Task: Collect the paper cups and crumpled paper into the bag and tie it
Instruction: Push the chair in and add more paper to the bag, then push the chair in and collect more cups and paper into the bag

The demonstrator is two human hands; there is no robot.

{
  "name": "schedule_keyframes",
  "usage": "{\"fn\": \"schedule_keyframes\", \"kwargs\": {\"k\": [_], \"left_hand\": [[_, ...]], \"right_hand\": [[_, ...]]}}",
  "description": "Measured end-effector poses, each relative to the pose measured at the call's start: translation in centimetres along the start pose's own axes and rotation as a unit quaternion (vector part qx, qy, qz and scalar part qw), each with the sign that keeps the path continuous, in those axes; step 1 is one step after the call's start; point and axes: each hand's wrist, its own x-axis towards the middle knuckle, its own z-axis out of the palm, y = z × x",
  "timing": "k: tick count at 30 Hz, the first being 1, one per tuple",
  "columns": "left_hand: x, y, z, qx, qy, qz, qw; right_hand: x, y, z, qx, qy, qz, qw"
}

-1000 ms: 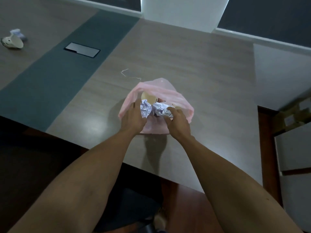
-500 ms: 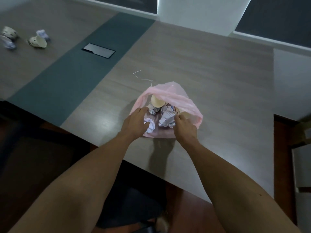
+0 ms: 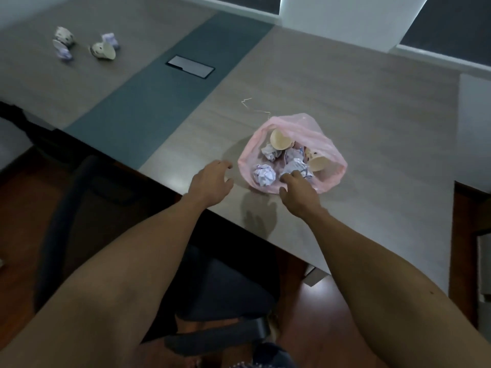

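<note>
A pink plastic bag [image 3: 322,140] lies open on the table near its front edge. Inside it are two paper cups [image 3: 279,139] [image 3: 317,162] and several crumpled paper balls [image 3: 263,175]. My right hand [image 3: 299,191] is at the bag's near rim, fingers relaxed over a paper ball and holding nothing. Left of the bag, my left hand [image 3: 212,180] hovers just above the table with loosely curled fingers, empty. Far left on the table lie two more paper cups [image 3: 103,50] [image 3: 62,39] and crumpled paper [image 3: 110,38] [image 3: 64,53].
A thin white wire twist [image 3: 249,104] lies just behind the bag. A dark cable hatch [image 3: 190,66] sits in the table's grey-green strip. A dark office chair [image 3: 212,288] is below me at the table's edge. A cabinet stands at the right.
Both hands let go of the bag and its paper. My left hand moved off to the left, away from the bag. The view turned left, bringing the far cups and paper into sight.
</note>
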Motion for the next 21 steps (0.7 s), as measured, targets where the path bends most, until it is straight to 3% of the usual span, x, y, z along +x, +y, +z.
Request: {"fn": "schedule_keyframes", "kwargs": {"k": [9,15,21], "left_hand": [[-8.3,-10.5,-9.4,0.036,0.042,0.020,0.998],[-14.9,-19.0,-13.2,0.069,0.045,0.016,0.996],[-18.8,-26.2,-14.7,0.103,0.059,-0.024,0.993]], "right_hand": [[-8.6,-13.5,4.6,0.065,0.003,0.012,0.998],[-14.9,-24.9,8.5,0.085,0.000,-0.053,0.995],[-20.1,-33.7,10.5,0.077,-0.099,-0.108,0.986]]}}
